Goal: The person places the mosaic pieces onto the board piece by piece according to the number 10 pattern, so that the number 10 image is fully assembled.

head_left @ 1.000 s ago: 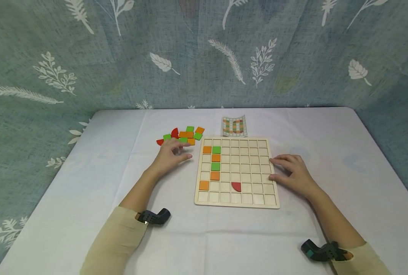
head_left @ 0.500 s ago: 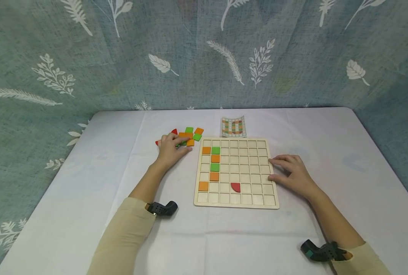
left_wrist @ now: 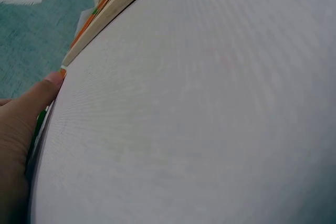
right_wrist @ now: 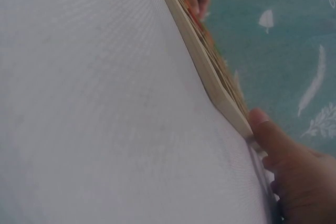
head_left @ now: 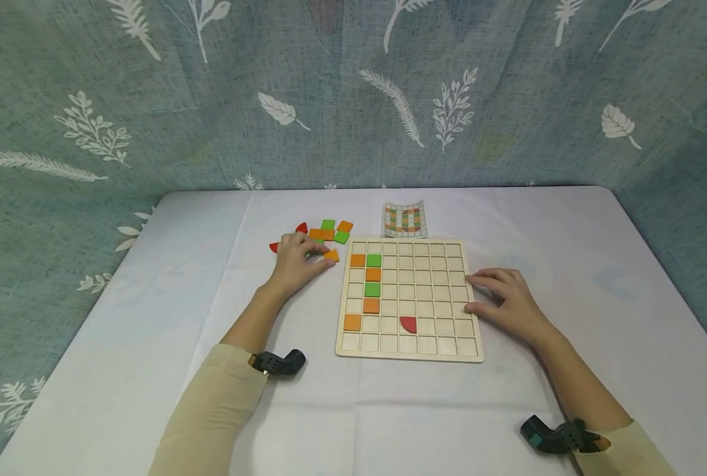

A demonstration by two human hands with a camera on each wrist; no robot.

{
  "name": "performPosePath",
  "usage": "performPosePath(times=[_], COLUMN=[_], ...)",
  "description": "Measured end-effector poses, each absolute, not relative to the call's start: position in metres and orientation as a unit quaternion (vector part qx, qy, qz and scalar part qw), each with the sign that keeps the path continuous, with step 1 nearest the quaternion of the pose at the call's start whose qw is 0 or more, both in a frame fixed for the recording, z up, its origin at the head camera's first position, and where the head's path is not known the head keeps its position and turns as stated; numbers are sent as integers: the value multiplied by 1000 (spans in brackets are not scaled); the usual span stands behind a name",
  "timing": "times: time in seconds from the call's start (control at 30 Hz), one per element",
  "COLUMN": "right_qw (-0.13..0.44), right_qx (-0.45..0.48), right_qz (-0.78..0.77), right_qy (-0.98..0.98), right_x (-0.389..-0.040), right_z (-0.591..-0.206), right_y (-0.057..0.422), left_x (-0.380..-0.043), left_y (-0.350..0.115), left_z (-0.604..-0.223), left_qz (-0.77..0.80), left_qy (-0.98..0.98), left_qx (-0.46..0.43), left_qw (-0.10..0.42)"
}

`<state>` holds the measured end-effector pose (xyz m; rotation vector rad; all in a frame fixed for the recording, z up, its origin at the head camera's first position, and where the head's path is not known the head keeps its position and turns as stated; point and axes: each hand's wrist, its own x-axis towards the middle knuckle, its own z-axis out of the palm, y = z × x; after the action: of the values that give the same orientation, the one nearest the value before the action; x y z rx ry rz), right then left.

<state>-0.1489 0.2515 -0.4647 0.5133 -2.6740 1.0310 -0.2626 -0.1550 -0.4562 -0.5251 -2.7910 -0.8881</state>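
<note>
My left hand [head_left: 296, 259] is at the near side of a small pile of coloured tiles. Its thumb and index finger pinch an orange square tile [head_left: 332, 255], just left of the wooden grid board [head_left: 409, 358]. The left wrist view shows the thumb [left_wrist: 44, 90] against a bit of orange by the board's corner. My right hand [head_left: 510, 301] touches the board's right edge with thumb and fingertips apart; the right wrist view shows that thumb [right_wrist: 265, 129] on the edge. Orange and green square tiles and one red quarter-circle tile [head_left: 409, 324] sit in the board's cells.
Behind the left hand lie loose tiles: green squares [head_left: 328, 225], orange squares [head_left: 344, 227] and red rounded pieces [head_left: 301, 228]. A printed pattern card [head_left: 404, 219] lies beyond the board's far edge. A leaf-patterned curtain hangs behind the white table [head_left: 424, 416].
My left hand has moved slightly right over the pile, and the orange square tile at its fingertips has shifted towards me and turned. The right hand and board stay in place.
</note>
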Motion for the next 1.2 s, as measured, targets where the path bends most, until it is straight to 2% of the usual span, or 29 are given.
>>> performPosePath(times=[0.33, 0.63, 0.93, 1.2], right_qw=[115, 116, 113, 110], right_qx=[174, 179, 183, 180], right_qz=[348, 352, 351, 351], right_qy=[-914, -911, -911, -913], right_x=[-148, -149, -150, -149], right_z=[-464, -465, -465, -463], right_y=[252, 252, 253, 252], left_x=[-251, -231, -217, -208], left_y=[-157, -155, -148, -136], left_z=[-453, -451, -449, -449], left_qz=[-313, -348, -358, -371], left_qy=[-918, -909, -883, -865], left_qx=[-220, -211, -280, -317], left_qw=[101, 84, 118, 116])
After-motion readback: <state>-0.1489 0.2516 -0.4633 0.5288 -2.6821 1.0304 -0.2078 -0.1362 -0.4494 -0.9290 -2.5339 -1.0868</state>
